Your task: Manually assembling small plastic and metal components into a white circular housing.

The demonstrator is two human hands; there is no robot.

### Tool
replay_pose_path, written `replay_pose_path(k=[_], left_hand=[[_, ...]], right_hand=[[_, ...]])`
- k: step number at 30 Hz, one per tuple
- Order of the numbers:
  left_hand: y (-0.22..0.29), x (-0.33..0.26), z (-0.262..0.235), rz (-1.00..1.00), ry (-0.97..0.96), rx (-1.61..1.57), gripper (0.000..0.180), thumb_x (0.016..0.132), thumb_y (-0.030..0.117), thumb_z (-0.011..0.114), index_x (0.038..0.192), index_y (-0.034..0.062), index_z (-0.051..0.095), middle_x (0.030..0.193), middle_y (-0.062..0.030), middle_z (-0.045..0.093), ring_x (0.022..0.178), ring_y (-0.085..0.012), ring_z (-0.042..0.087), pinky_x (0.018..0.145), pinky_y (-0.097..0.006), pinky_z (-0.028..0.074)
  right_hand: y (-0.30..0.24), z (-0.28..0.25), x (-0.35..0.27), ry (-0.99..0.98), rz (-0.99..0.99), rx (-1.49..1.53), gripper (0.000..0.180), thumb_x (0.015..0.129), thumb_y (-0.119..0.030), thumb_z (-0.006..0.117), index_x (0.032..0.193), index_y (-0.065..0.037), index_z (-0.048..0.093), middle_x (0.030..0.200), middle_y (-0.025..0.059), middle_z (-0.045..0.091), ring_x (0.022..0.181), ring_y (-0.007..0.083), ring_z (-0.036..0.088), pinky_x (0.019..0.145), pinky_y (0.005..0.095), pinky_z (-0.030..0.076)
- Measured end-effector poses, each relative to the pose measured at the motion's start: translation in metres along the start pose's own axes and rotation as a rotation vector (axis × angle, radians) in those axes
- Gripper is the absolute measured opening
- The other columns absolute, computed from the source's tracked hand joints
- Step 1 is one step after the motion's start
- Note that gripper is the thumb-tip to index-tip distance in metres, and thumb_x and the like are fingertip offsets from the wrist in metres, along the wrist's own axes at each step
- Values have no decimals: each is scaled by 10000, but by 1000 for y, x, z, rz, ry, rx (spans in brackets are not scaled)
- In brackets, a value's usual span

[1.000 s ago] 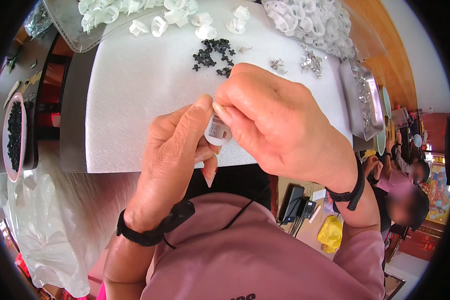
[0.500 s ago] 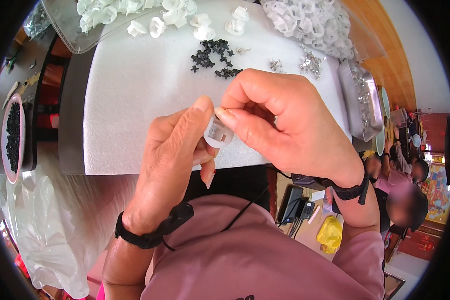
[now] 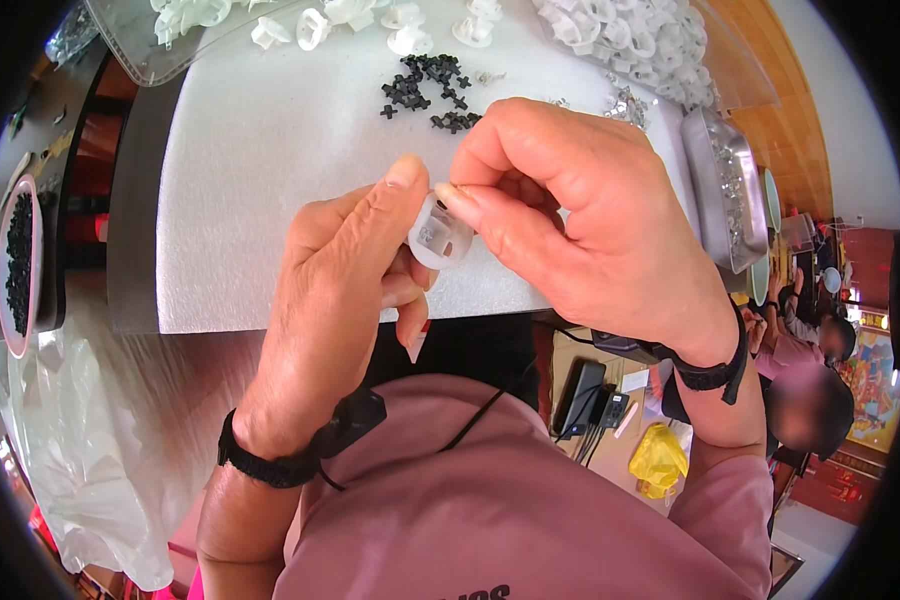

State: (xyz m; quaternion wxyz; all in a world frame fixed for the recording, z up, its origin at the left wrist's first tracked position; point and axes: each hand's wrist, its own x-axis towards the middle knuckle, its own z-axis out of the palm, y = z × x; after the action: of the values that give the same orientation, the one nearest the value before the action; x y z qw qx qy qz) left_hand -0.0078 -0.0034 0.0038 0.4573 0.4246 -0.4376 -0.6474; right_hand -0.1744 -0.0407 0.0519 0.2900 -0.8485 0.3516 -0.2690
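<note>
My left hand grips a round white translucent plastic part with a rectangular opening in its side. Its thumb lies along the part's upper left edge, with fingers curled behind and below. From the right, my right hand pinches thumb and forefinger at the part's upper rim. Whatever sits between those fingertips is too small or hidden to make out. Beyond the hands, small black cross-shaped pieces lie scattered on a white foam sheet. Small metal pieces lie partly behind my right hand.
A heap of white plastic parts fills the far right; more parts stand near a clear tray at far left. A metal tray borders the sheet's right. A pink-rimmed dish of black pieces is at left. Other people sit at far right.
Both hands remain at the white plastic part, which is tilted slightly differently. The foam sheet and the things on it sit a little higher in view.
</note>
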Motion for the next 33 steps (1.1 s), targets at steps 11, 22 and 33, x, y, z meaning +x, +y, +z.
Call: replay_pose_path(k=[11,22,33], left_hand=[[7,0,2,-155,19,-64,496,976,423,464,709,11,541,558,-4,408,421,-87,382,424,-235,337],[-1,-3,0,20,-6,66,479,980,392,470,715,4,564,566,-3,428,434,-73,374,426,-229,327],[0,-3,-1,-154,-2,-85,435,994,364,470,874,-23,625,601,-8,467,439,-56,428,409,-212,334]], right_hand=[[2,5,-4,62,-108,-119,131,808,65,617,800,-17,514,655,46,479,518,145,475,458,275,370],[10,14,-12,150,-294,-262,230,691,128,634,827,-13,515,664,94,456,506,242,460,436,323,372],[10,14,-15,89,-219,-116,202,733,99,669,836,-4,528,663,86,487,519,214,473,436,295,363]])
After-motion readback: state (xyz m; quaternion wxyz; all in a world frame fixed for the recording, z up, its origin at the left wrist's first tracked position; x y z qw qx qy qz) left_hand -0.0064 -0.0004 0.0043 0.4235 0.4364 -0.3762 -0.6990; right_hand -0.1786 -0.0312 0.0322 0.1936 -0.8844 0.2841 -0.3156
